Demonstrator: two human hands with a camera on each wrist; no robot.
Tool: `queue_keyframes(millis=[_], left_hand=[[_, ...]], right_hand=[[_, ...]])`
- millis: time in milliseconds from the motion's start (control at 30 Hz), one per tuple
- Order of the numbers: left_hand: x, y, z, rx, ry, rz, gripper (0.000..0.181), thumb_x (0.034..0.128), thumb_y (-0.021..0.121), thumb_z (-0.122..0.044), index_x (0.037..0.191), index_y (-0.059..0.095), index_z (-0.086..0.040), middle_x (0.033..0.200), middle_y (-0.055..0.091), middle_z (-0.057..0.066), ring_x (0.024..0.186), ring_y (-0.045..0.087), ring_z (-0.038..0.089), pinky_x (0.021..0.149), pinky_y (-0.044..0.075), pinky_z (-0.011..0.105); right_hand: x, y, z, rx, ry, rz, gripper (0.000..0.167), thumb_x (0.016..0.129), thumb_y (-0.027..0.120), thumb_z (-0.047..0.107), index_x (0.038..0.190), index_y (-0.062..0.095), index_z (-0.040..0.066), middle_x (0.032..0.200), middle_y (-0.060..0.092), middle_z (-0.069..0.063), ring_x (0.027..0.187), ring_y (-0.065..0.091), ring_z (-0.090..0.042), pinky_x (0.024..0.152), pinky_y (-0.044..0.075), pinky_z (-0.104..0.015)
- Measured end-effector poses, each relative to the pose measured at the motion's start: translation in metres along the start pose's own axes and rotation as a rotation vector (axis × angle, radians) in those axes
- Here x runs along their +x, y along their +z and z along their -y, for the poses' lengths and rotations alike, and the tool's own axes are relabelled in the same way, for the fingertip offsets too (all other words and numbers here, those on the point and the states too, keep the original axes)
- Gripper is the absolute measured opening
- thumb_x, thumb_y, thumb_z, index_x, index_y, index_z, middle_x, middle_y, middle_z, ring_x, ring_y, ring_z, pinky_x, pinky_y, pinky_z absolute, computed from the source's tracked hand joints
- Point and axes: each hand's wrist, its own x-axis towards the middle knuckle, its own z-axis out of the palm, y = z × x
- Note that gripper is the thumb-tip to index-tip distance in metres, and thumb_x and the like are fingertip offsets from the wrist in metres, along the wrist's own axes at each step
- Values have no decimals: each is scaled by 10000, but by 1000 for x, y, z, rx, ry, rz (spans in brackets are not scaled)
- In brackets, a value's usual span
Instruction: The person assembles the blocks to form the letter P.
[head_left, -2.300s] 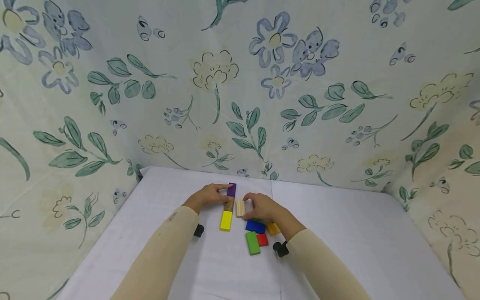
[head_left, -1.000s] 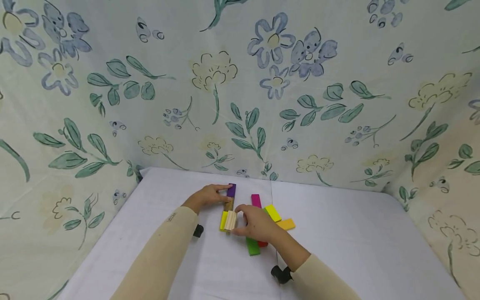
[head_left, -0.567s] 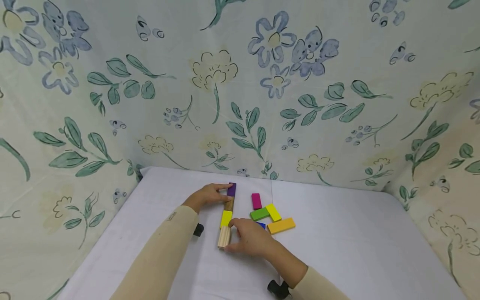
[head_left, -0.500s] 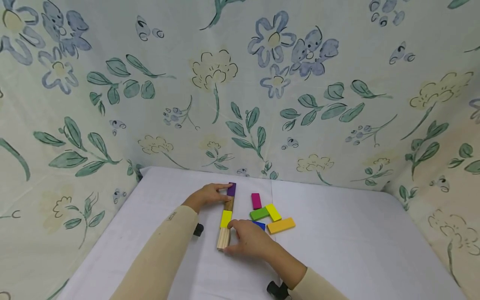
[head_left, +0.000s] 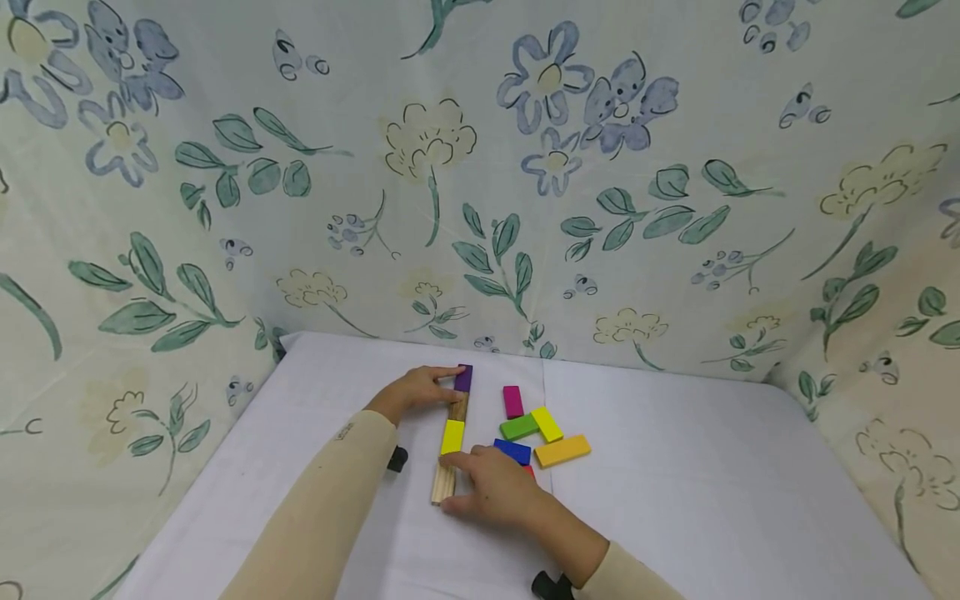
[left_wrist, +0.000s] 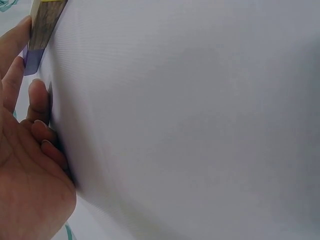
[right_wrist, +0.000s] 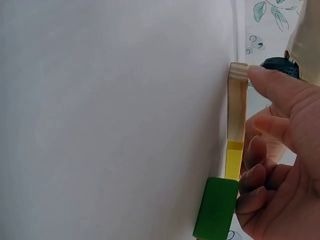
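Note:
A row of blocks runs toward me in the head view: purple (head_left: 464, 377), brown wooden (head_left: 457, 407), yellow (head_left: 453, 437) and pale grooved wooden block (head_left: 443, 485). My left hand (head_left: 411, 393) touches the purple block with its index finger and the brown one with its thumb. Over the near end of the row, my right hand (head_left: 498, 490) holds the pale block between index finger and thumb. In the right wrist view, the thumb meets the end of the pale block (right_wrist: 237, 107). A green block (right_wrist: 217, 207) lies by the curled fingers there; the head view hides it.
Right of the row lie loose blocks: pink (head_left: 513, 402), green (head_left: 519, 427), yellow (head_left: 547, 424), orange (head_left: 562, 451), blue (head_left: 512, 452) and a mostly hidden red one (head_left: 529, 472). A floral cloth (head_left: 480, 208) hangs behind the white table (head_left: 675, 483).
My right hand has brought the pale block from beside the brown one to the near end of the row, behind the yellow, and shifted it slightly nearer. The left hand stays put.

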Motion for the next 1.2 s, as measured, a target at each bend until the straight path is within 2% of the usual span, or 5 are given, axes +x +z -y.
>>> queue_keyframes(millis=[200, 467, 1200], left_hand=[[3, 0, 2, 9, 3, 6, 635, 875, 735, -566, 1459, 488, -531, 1605, 451, 110, 1492, 385, 389, 1189, 314, 681], [3, 0, 1, -5, -9, 4, 641, 868, 746, -565, 1456, 495, -526, 1622, 428, 108, 1515, 344, 401, 1200, 286, 689], [0, 0, -1, -2, -5, 4, 643, 863, 749, -568, 1454, 497, -528, 1607, 451, 107, 1499, 370, 405, 1188, 298, 698]], right_hand=[[0, 0, -1, -60, -55, -11, 545, 889, 724, 573, 1383, 641, 358, 1027, 687, 51, 852, 524, -33, 722, 491, -189], [1, 3, -4, -78, -60, -42, 536, 888, 729, 565, 1374, 650, 355, 959, 698, 77, 787, 522, -8, 660, 467, -151], [0, 1, 4, -136, -15, -59, 518, 873, 748, 557, 1342, 674, 351, 1024, 735, 54, 879, 597, -68, 733, 530, -229]])
